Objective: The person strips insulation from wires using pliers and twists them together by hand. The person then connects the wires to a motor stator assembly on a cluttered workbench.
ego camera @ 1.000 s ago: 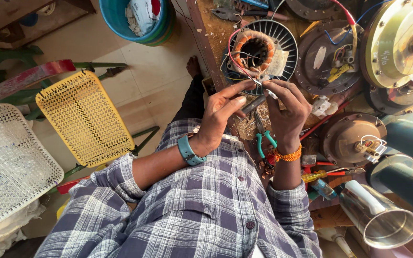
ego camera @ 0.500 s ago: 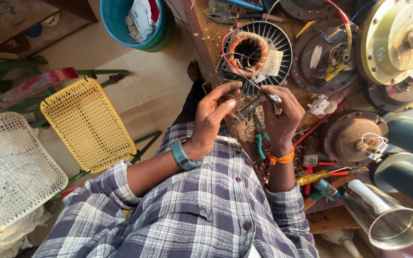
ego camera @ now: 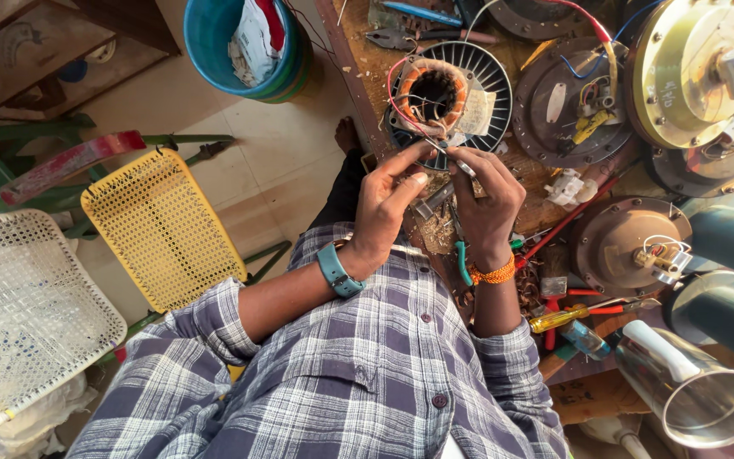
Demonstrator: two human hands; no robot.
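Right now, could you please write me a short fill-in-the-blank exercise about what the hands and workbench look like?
1. The left hand wears a ____ wristband.
2. The right hand has an ____ thread band at the wrist.
3. Just beyond both hands lies a motor stator wound with ____ wire.
4. On the floor stands a blue ____ with cloth inside.

Missing words: teal; orange; copper; bucket

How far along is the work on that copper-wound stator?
Done: the copper-wound stator lies bared on the bench. In hand: left hand and right hand pinch its lead wires. Left: the motor covers beside it lie apart, not yet fitted.
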